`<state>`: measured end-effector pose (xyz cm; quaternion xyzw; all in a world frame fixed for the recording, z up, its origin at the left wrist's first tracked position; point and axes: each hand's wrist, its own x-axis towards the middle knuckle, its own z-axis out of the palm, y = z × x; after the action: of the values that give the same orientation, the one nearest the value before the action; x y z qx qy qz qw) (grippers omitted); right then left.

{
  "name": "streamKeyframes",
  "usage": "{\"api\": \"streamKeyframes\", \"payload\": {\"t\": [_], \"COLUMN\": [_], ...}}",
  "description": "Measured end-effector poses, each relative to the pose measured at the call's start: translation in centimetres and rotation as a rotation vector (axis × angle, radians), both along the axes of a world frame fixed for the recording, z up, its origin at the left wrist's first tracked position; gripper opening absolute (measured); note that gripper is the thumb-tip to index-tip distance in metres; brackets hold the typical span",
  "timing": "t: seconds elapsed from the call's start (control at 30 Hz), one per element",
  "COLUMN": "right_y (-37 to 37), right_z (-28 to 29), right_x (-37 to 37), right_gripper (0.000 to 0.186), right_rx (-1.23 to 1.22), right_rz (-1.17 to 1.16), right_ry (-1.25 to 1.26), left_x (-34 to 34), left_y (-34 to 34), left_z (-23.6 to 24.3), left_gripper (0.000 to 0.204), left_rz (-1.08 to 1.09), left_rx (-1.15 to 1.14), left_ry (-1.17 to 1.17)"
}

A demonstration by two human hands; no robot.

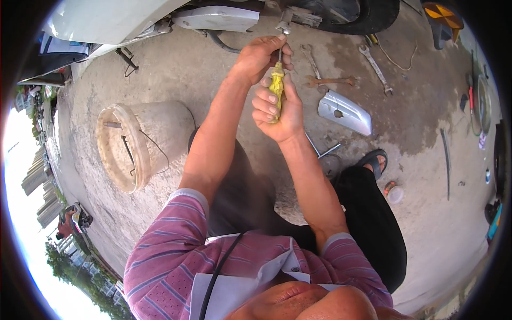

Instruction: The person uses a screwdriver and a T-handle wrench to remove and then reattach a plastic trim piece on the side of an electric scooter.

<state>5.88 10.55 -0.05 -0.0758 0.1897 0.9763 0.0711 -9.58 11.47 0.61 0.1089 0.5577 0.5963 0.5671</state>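
Observation:
A screwdriver with a yellow handle (277, 85) points away from me toward the underside of a white motorbike (218, 19). My right hand (281, 114) is closed round the handle, its thumb lying along one side. Farther up, my left hand (255, 60) is closed about the metal shaft, its thumb close to a bright metal fitting (283, 28) below the bike. The screwdriver's tip is hidden around that fitting. Right of my hands lie a combination wrench (376, 70), a smaller wrench (310, 60), a rusty wrench (332, 81) and a silver cover (345, 113).
A dirty white bucket (173, 125) with metal pieces in it lies tipped at the left. The bike's black tyre (373, 20) stands at the top. A bent metal rod tool (321, 151) is beside my right forearm. Near my sandalled foot (376, 161) sits a small round container (394, 194).

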Motion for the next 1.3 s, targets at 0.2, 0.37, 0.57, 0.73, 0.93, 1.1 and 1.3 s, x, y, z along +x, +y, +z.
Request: {"api": "streamKeyframes", "payload": {"t": [0.2, 0.37, 0.57, 0.73, 0.93, 1.1, 1.3], "right_y": [-0.9, -0.9, -1.2, -0.6, -1.1, -1.8, -1.6], "right_z": [-1.1, 2.1, 1.4, 2.7, -0.9, -2.1, 2.6], "right_x": [-0.9, -1.2, -1.7, -1.0, -0.5, -1.5, -1.6], "right_gripper": [0.055, 0.057, 0.053, 0.054, 0.050, 0.052, 0.044], "right_rx": [-0.033, 0.290, 1.101, 0.587, -0.171, -0.043, 0.555], "right_rz": [-0.007, 0.025, 0.096, 0.132, -0.103, -0.085, 0.039], "right_ry": [0.178, -0.361, -0.997, -0.694, 0.344, 0.360, -0.680], "left_x": [-0.2, -0.7, -0.4, -0.4, -0.2, -0.8, -0.4], "left_y": [-0.5, -0.5, -0.5, -0.8, 0.1, -0.6, -0.5], "left_z": [-0.2, -0.5, -0.4, 0.0, -0.2, -0.9, 0.6], "left_gripper": [0.035, 0.032, 0.034, 0.034, 0.030, 0.036, 0.036], "left_rz": [0.019, -0.031, -0.046, -0.008, -0.003, -0.034, -0.067], "left_rx": [0.018, 0.006, -0.039, -0.012, 0.050, 0.038, -0.041], "left_ry": [-0.039, 0.084, 0.146, 0.124, 0.006, 0.055, 0.170]}}
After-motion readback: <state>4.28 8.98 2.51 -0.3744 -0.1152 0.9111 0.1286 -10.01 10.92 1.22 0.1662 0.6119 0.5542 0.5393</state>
